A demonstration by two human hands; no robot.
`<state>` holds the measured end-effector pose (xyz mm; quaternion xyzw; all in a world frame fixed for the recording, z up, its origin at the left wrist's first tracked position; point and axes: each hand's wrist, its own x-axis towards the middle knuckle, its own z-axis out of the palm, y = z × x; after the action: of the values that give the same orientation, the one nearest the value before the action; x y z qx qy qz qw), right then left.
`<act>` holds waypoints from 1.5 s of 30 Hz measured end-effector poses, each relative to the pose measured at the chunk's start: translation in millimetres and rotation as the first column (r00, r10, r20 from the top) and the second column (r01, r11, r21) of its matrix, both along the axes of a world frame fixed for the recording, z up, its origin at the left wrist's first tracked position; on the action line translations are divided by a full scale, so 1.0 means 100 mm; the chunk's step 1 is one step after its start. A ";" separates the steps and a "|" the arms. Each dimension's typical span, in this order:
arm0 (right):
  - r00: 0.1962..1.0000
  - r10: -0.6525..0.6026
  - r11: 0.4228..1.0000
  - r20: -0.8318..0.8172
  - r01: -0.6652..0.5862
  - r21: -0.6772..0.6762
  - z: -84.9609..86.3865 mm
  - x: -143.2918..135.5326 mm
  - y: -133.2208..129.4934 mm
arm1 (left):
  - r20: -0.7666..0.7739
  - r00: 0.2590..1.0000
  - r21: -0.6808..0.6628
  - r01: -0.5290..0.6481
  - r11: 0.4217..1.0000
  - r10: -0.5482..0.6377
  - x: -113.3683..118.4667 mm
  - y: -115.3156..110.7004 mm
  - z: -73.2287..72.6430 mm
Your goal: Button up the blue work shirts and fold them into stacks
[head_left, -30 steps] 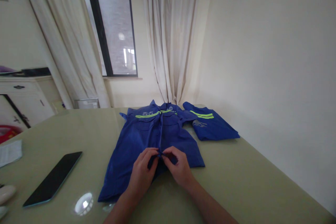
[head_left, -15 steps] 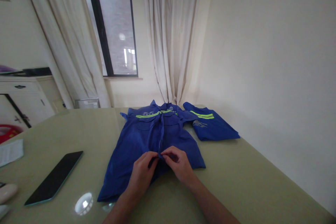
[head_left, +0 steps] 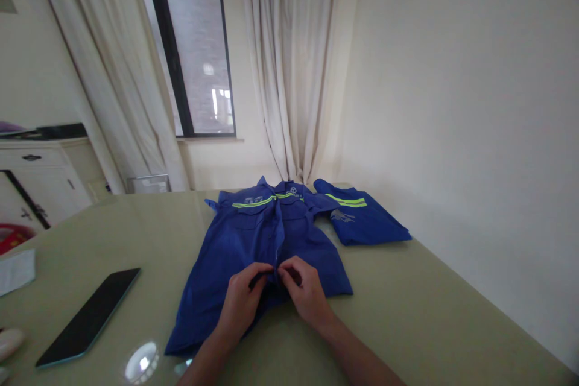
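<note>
A blue short-sleeved work shirt (head_left: 226, 259) with yellow-green reflective stripes lies front side up on the table (head_left: 443, 325), its collar at the far end. My left hand (head_left: 244, 295) pinches the front placket near the lower hem from the left. From the right, my right hand (head_left: 305, 289) pinches the same placket, its fingertips almost meeting those of the left. The hem is lifted a little between them. Whatever small part lies between the fingertips is hidden.
A folded blue garment (head_left: 371, 220) with a striped band lies at the back right, by the wall. On the left are a dark tablet-like slab (head_left: 90, 316), a white paper (head_left: 17, 271) and a pale rounded object (head_left: 9, 342). Curtains (head_left: 294, 66) hang behind the table.
The view has tilted slightly, so everything sits a little lower and further left. Both hands stay at the placket; their fingertips have shifted only slightly.
</note>
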<state>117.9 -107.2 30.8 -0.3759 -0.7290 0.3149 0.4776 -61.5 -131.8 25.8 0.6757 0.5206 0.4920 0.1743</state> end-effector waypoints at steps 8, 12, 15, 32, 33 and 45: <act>0.999 0.009 0.999 0.049 -0.011 0.039 0.02 -0.03 -0.01 | -0.004 1.000 0.064 -0.014 0.998 0.015 0.05 -0.01 -0.03; 0.990 -0.031 0.992 0.139 0.014 0.125 0.00 -0.03 -0.02 | 0.038 0.999 -0.021 -0.001 1.000 0.002 0.04 0.00 -0.07; 0.976 -0.087 0.976 0.198 0.043 0.214 -0.05 -0.04 -0.02 | 0.122 0.992 -0.103 0.037 0.994 -0.024 0.03 0.01 -0.10; 0.907 -0.241 0.891 0.345 0.067 0.449 -0.06 -0.02 -0.07 | 0.419 0.908 -0.299 0.109 0.948 0.027 0.11 0.00 -0.01; 0.906 -0.242 0.886 0.348 0.061 0.459 -0.05 -0.02 -0.07 | 0.435 0.900 -0.302 0.109 0.947 0.035 0.11 0.01 -0.02; 0.912 -0.208 0.820 0.353 -0.035 0.572 0.07 0.00 -0.08 | 0.789 0.588 -0.403 0.271 0.874 0.181 0.08 0.03 -0.03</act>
<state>118.1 -114.8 37.8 -0.3065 -0.8529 -0.0219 0.4221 -53.8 -128.5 22.4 0.3250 0.4713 0.5928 0.5664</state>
